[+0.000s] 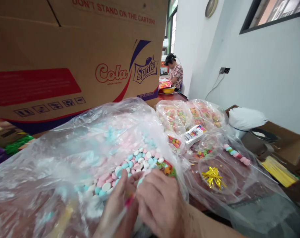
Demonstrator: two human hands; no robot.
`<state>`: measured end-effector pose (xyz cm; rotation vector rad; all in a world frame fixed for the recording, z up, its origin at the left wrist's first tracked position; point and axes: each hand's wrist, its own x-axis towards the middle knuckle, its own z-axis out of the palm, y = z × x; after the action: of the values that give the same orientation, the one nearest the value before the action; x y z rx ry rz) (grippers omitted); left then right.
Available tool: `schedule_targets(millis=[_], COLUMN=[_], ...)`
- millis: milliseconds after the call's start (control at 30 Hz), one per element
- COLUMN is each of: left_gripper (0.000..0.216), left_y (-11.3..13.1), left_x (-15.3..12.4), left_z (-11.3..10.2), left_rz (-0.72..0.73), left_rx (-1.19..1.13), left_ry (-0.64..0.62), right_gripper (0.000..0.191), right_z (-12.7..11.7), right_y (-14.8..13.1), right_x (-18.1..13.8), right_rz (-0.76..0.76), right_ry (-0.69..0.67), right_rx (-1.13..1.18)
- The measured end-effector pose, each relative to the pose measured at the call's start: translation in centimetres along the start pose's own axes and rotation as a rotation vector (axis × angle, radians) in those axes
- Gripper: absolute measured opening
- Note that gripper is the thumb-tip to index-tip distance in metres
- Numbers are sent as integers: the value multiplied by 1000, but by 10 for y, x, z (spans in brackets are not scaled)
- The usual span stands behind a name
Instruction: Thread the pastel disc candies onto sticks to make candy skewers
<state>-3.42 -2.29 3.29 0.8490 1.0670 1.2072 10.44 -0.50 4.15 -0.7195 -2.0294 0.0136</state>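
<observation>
A big clear plastic bag [73, 158] full of pink, blue and white marshmallow sweets [137, 160] lies in front of me. Both hands work close together at the bag's near opening. My left hand [120, 208] has its fingers closed on a thin stick with a pink sweet on it. My right hand [160, 201] is curled and pinching at a sweet beside the left fingers; its fingertips are hidden. A finished skewer of sweets [236, 154] lies to the right on plastic.
A large Cola/Sprite carton [73, 53] stands behind the bag. Smaller bags of colourful ring sweets [182, 115], a clear dish of gold twist ties [213, 177], yellow sticks [279, 170] and a metal pot [259, 140] sit right. Another person [174, 72] works far back.
</observation>
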Motion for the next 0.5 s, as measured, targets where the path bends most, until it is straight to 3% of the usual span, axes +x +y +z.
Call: schedule_targets(millis=[67,133,167,200,300,400,467,500], left_gripper=[57,66,66,62,47,24,25,23], left_y=[15,26,28,28,20,8,2,-1], left_x=[-3,-9,-12,-14,-15,-17,-21,-24], left_z=[-5,-11,-12,-13,-11,-5,-2,-1], left_rz=[1,9,-22,-83,-180,-68,38,93], left_rx=[-172,-193,-161,-118,-165,-202,-182,-171], left_ry=[-49,-128,-259,-314,-192,-23,137,211], right_gripper=[22,20,18,17,17,18,18,18], right_z=[5,9,10,11,10,14,22,27], right_y=[-4,1,4,7,4,-11,-20,-25], right_x=[-9,-16,-18,-19,-20,-21,-26,-30], right_rz=[23,142,203,239,222,390,542,547], right_ry=[18,41,50,54,2,-146,-226,-243], right_rx=[88,143,156,164,246,516,673,693])
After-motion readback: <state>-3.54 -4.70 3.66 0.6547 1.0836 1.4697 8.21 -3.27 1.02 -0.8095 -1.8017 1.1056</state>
